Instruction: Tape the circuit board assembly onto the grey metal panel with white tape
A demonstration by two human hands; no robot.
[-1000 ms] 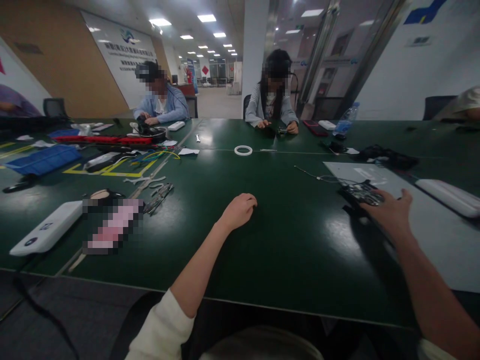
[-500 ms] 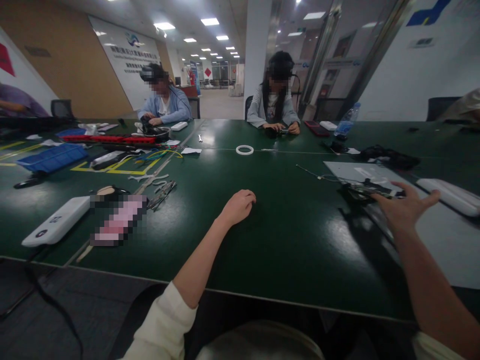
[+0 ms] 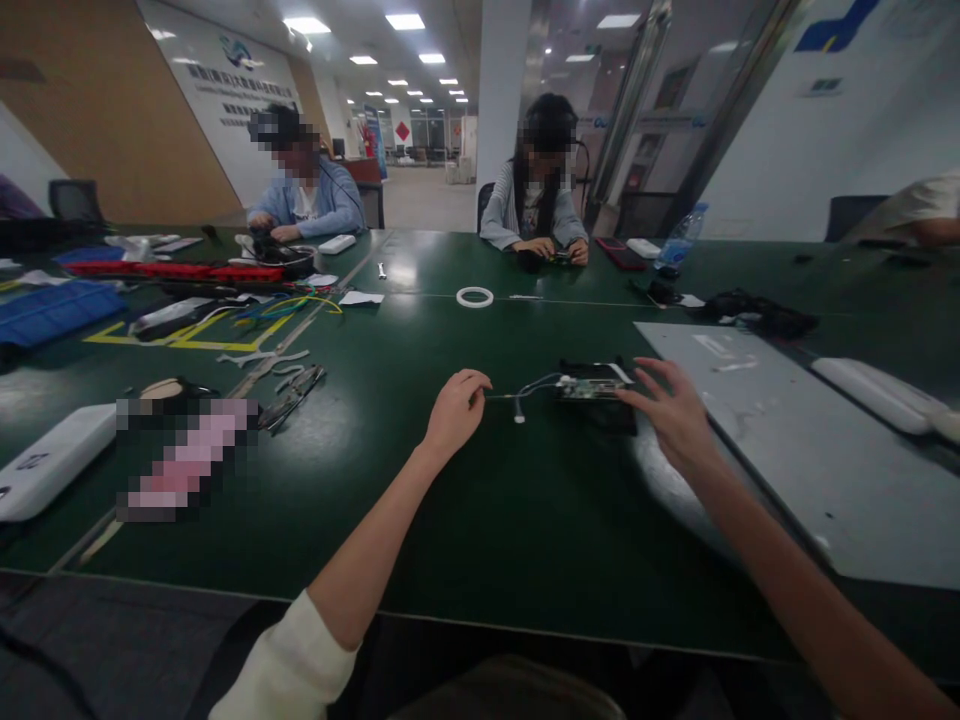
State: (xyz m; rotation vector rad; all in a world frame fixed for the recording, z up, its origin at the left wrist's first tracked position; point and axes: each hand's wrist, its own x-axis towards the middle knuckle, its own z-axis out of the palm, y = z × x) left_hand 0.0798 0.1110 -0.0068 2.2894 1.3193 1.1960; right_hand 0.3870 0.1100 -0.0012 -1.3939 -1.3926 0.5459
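A small circuit board (image 3: 592, 387) with dark parts hangs just over the green table. My right hand (image 3: 675, 410) grips its right edge between thumb and fingers, the other fingers spread. From the board's left side run thin cables (image 3: 536, 384), one ending in a small white connector (image 3: 519, 418). Another strand reaches the fingertips of my left hand (image 3: 454, 415), whose fingers are curled and pinched around its end. The exact grip there is partly hidden by the fingers.
A grey board (image 3: 780, 450) lies at right, with a white device (image 3: 874, 393) on it. Pliers (image 3: 292, 398), a pink phone-like item (image 3: 191, 460) and a white power bank (image 3: 60, 460) lie at left. Ahead is a white ring (image 3: 474, 297). Two people work across the table (image 3: 420, 340).
My right hand has brought the circuit board left, off the grey board, toward my left hand. A cable end now meets my left fingertips. The view has turned slightly right.
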